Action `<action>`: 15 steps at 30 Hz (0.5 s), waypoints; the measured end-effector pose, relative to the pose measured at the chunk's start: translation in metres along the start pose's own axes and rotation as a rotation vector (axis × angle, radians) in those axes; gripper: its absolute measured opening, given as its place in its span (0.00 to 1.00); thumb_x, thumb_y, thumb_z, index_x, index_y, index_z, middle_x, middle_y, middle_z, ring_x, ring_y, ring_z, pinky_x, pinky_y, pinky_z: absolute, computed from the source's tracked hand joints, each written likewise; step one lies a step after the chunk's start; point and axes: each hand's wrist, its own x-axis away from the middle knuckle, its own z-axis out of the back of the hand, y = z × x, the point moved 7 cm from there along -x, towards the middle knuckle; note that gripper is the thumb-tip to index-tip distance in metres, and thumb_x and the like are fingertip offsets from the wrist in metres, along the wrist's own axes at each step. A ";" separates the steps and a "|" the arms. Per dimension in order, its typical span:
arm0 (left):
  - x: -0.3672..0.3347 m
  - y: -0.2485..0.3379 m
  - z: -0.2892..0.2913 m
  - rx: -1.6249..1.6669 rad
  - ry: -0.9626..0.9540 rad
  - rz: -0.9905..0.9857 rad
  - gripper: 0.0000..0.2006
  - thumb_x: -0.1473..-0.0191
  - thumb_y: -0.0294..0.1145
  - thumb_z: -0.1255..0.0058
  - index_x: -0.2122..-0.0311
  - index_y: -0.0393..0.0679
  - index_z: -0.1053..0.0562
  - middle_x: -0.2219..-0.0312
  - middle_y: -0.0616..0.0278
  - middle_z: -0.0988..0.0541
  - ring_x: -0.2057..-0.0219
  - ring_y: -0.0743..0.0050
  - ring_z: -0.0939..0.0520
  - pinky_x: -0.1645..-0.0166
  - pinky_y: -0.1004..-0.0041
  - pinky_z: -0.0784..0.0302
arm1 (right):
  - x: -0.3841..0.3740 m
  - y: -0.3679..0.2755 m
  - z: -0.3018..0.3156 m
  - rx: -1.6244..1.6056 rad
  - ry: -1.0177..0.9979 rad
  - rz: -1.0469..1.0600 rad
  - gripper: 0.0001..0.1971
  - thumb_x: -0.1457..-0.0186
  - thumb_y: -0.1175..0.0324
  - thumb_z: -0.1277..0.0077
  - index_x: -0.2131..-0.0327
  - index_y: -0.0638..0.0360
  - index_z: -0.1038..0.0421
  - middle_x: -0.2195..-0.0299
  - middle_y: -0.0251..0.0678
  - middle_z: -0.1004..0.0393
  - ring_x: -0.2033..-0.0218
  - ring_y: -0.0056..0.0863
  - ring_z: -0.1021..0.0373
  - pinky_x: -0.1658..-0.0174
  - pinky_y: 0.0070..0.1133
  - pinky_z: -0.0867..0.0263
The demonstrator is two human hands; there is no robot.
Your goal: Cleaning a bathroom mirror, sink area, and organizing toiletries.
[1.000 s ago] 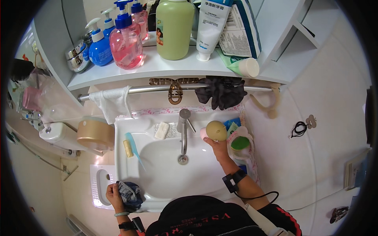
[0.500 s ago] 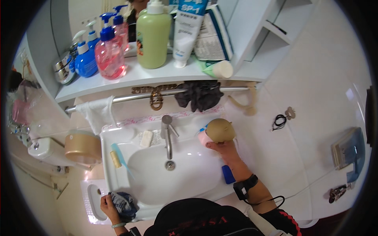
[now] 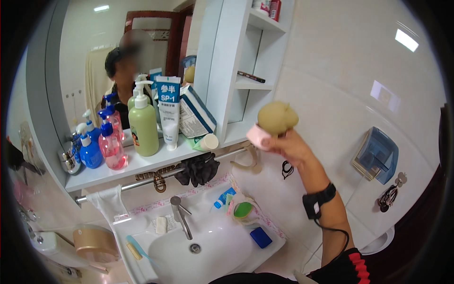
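One rounded tan object (image 3: 278,117) with a pink part is held up at the right by the right hand (image 3: 291,149), its fingers (image 3: 274,143) closed around the pink part, against the wall beside the white cabinet (image 3: 226,97). The left hand is out of view, so I cannot tell how its fingers stand. Nearer and to the left lies the white sink (image 3: 222,246), with a metal tap (image 3: 179,215) at its far side. White soap (image 3: 161,225) sits left of the tap, and a light-blue comb (image 3: 137,247) lies along the left rim. On the right side are a blue tube (image 3: 224,197), a green oval item (image 3: 243,209) and, nearer, a dark-blue block (image 3: 261,237). Farther off, a green pump bottle (image 3: 144,130) stands on the shelf (image 3: 137,166), just left of an upright white-and-blue tube (image 3: 169,116).
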 end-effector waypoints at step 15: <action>0.006 0.006 0.006 0.110 0.042 0.035 0.14 0.45 0.36 0.52 0.70 0.32 0.25 0.75 0.54 0.22 0.74 0.67 0.26 0.65 0.69 0.29 | -0.143 -0.103 0.014 0.362 0.321 0.171 0.44 0.69 0.67 0.30 0.46 0.60 0.44 0.55 0.40 0.30 0.56 0.35 0.31 0.55 0.28 0.34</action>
